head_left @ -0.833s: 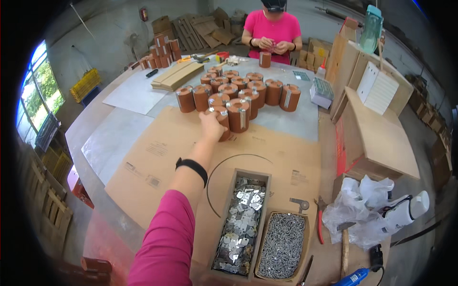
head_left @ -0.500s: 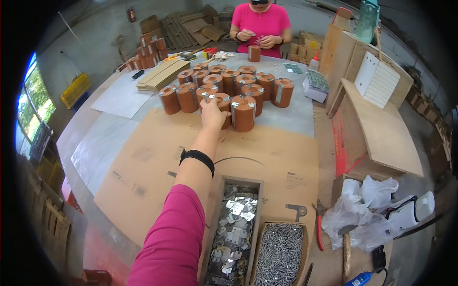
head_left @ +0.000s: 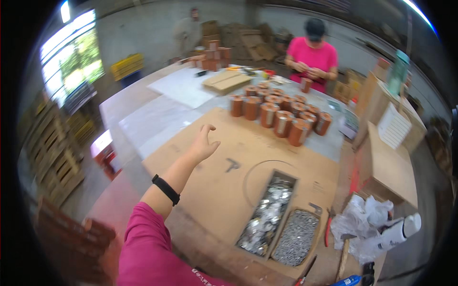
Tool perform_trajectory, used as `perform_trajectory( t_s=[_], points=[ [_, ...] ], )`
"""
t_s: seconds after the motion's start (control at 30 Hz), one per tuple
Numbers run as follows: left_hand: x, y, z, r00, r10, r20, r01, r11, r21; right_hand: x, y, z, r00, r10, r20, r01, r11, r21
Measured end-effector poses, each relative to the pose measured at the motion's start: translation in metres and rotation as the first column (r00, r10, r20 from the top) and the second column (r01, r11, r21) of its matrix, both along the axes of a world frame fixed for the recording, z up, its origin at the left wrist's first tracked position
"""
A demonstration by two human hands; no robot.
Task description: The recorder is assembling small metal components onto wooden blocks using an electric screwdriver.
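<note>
My left hand [head_left: 205, 147] reaches out over the cardboard sheet [head_left: 200, 186] with thumb and fingers apart and nothing between them. A black band circles that wrist. Beyond it to the right stands a group of upright reddish-brown cylinders [head_left: 298, 132] with metal strips on their sides. They are apart from my hand. Closer to me, a long box [head_left: 240, 242] holds flat silvery metal pieces [head_left: 267, 209]. Beside it, a cardboard tray is full of small screws or nails [head_left: 296, 238]. My right hand is out of view.
Across the table a person in pink [head_left: 315, 57] handles something small near a cylinder [head_left: 306, 85]. Flat cardboard pieces [head_left: 226, 82] lie at the far left. Red-handled pliers [head_left: 328, 229], plastic bags [head_left: 355, 214] and a white bottle [head_left: 393, 233] are at the right, below a wooden shelf [head_left: 389, 162].
My left hand has let go of a cylinder in the group's front row and drawn back to the left. The view has swung left, so the table appears further right.
</note>
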State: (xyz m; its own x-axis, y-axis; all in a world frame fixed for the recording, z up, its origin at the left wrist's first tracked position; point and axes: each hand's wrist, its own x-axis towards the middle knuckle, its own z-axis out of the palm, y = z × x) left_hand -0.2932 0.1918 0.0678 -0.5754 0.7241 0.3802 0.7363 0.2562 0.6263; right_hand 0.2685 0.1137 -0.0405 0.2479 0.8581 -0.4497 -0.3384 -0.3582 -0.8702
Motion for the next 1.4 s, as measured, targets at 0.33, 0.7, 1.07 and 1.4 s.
perform_trajectory(
  t_s=[0.33,0.7,1.07,1.4],
  points=[
    [-0.030,-0.369,-0.063,0.703,0.711,0.007,-0.709,0.702,-0.060,-0.027,0.003,-0.003,0.983,0.179,0.050,-0.181,0.983,0.042],
    [-0.010,-0.580,-0.151,0.127,0.959,0.252,-0.928,0.205,-0.313,-0.276,-0.121,0.013,0.103,0.985,-0.136,-0.924,0.044,-0.380],
    [-0.054,-0.572,-0.239,-0.159,0.688,0.708,-0.984,-0.052,-0.169,-0.343,-0.153,0.023,-0.041,0.997,-0.058,-0.806,-0.068,-0.589],
    [-0.100,-0.559,-0.253,-0.487,0.707,0.513,-0.864,-0.302,-0.404,-0.334,-0.139,0.026,0.221,0.919,-0.328,-0.899,0.061,-0.434]
  ],
)
